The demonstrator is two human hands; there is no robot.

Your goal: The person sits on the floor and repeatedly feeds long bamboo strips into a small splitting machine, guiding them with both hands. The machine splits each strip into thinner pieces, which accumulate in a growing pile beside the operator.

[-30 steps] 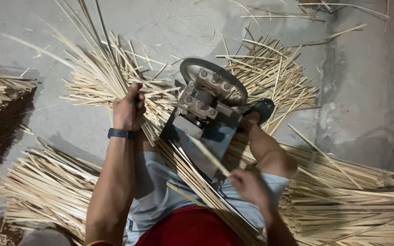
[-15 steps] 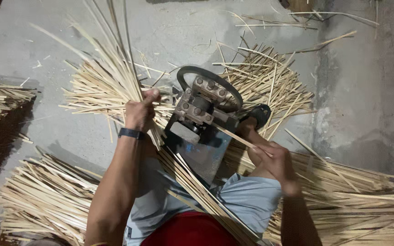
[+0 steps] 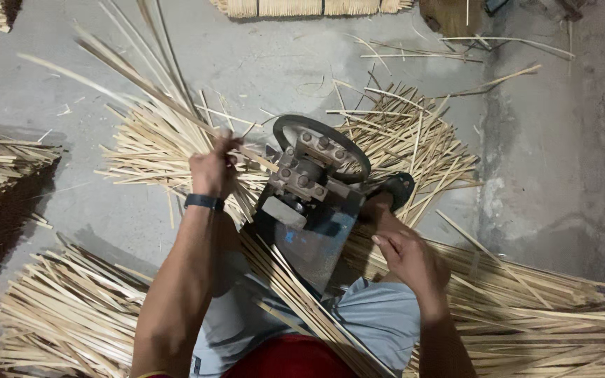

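The left hand (image 3: 213, 170) grips 1 long stick (image 3: 134, 80) left of the machine (image 3: 313, 192). The right hand (image 3: 409, 257) rests open, right of it.

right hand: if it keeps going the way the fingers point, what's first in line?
Probably the blue-grey metal base of the splitting machine: the right hand points up-left at it from close by, above pale bamboo strips. Depth is unclear.
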